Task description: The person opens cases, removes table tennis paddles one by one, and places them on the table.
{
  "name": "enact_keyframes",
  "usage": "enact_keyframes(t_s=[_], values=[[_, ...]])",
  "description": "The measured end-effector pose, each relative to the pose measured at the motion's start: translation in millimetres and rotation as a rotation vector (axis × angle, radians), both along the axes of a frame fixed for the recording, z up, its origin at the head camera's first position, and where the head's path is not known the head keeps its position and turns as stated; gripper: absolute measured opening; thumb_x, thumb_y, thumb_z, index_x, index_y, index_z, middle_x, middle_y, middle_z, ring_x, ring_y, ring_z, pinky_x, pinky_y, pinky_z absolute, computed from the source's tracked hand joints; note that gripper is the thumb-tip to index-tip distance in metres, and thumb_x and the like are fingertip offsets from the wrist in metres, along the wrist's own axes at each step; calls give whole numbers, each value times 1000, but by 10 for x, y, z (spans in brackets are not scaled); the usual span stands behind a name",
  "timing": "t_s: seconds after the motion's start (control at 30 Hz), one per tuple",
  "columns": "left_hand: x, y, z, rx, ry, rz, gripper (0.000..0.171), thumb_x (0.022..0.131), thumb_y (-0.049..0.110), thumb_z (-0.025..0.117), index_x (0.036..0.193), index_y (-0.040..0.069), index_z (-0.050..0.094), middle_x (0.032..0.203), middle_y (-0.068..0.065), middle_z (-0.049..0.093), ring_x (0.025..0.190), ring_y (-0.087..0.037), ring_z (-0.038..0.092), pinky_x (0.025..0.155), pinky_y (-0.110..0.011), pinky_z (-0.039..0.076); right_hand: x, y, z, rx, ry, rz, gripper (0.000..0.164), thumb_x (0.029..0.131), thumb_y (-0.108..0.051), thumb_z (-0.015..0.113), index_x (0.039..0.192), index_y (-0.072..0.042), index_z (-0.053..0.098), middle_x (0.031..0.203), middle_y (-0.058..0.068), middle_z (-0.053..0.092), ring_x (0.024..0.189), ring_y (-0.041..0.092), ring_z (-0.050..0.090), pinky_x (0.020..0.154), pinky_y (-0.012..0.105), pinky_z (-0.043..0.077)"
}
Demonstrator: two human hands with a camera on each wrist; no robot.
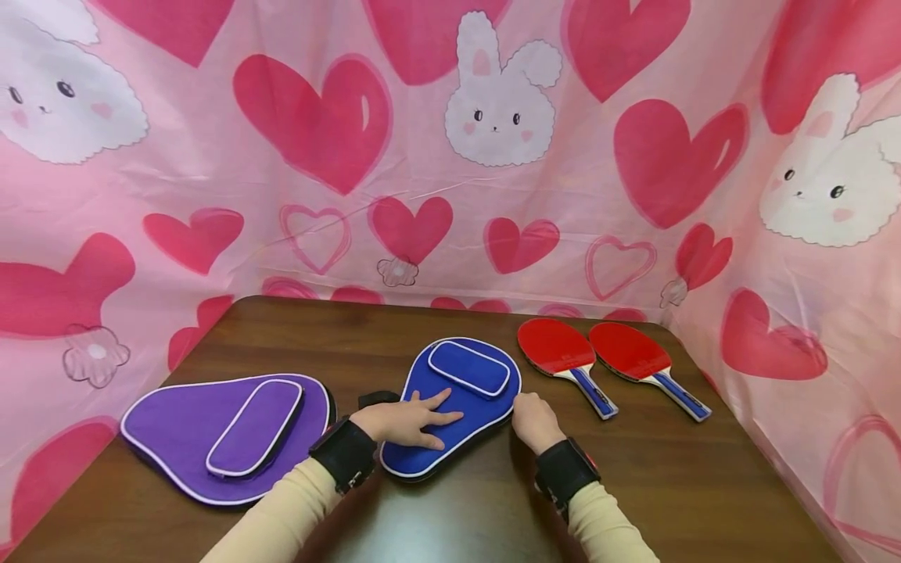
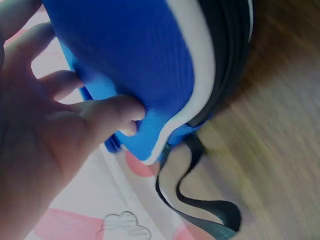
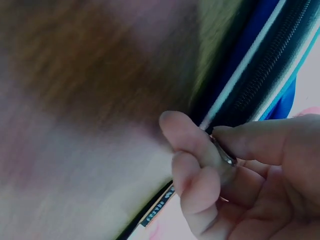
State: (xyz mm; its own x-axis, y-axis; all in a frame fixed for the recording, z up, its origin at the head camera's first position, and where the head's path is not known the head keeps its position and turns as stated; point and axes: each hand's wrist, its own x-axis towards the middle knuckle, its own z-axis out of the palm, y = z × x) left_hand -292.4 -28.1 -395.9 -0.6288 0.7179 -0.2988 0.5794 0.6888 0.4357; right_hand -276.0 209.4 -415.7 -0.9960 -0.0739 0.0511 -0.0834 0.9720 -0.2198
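Note:
A blue table tennis paddle case (image 1: 457, 407) with white piping lies flat on the table, its small pocket on top toward the far end. Fingers spread, my left hand (image 1: 411, 422) rests on the case's face near its narrow end. From that end a black strap loop (image 2: 215, 205) hangs out, seen in the left wrist view. At the case's right edge is my right hand (image 1: 536, 422). Its thumb and forefinger pinch a metal zipper pull (image 3: 226, 152) beside the zipper (image 3: 272, 65), most of the pull hidden by the fingers.
A purple paddle case (image 1: 176, 430) with a pocket lies at the left of the table. Two red table tennis paddles (image 1: 556, 346) with blue handles lie at the back right. Behind the table (image 1: 676, 500) hangs a pink curtain (image 1: 422, 180) with hearts and rabbits.

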Motion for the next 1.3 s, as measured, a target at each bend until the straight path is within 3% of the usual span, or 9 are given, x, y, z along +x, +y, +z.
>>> enact_keyframes(t_s=[0.23, 0.47, 0.7, 1.07, 1.3], values=[[85, 117, 27, -21, 91, 10, 59, 93, 44, 60, 147, 23, 45, 158, -14, 24, 132, -56, 29, 102, -62, 32, -84, 24, -12, -25, 29, -3, 16, 84, 11, 53, 72, 8, 63, 72, 20, 64, 66, 36, 65, 59, 45, 54], [99, 168, 54, -31, 92, 64, 60, 91, 46, 63, 146, 26, 47, 157, -14, 26, 130, -57, 31, 99, -64, 34, -48, 15, -19, -27, 46, -6, 16, 85, 10, 53, 72, 8, 63, 69, 20, 63, 65, 36, 65, 59, 46, 54], [86, 163, 64, -24, 79, 74, 60, 91, 44, 64, 145, 25, 48, 157, -14, 27, 131, -57, 30, 101, -64, 32, 103, -88, -57, -13, 153, 71, 16, 80, 10, 59, 65, 5, 59, 61, 16, 59, 57, 33, 61, 53, 44, 52], [82, 137, 29, -10, 105, 68, 58, 92, 44, 63, 145, 24, 49, 156, -15, 28, 131, -57, 30, 101, -62, 33, 351, -354, -60, -12, 135, 142, 15, 80, 9, 64, 67, 3, 60, 61, 13, 57, 54, 29, 59, 50, 41, 50], [113, 119, 12, -10, 103, 86, 59, 91, 45, 64, 145, 25, 49, 156, -13, 29, 131, -57, 31, 98, -63, 36, 451, -439, -79, -4, 179, 157, 17, 79, 7, 66, 64, 2, 59, 58, 12, 56, 52, 27, 58, 47, 40, 49]])
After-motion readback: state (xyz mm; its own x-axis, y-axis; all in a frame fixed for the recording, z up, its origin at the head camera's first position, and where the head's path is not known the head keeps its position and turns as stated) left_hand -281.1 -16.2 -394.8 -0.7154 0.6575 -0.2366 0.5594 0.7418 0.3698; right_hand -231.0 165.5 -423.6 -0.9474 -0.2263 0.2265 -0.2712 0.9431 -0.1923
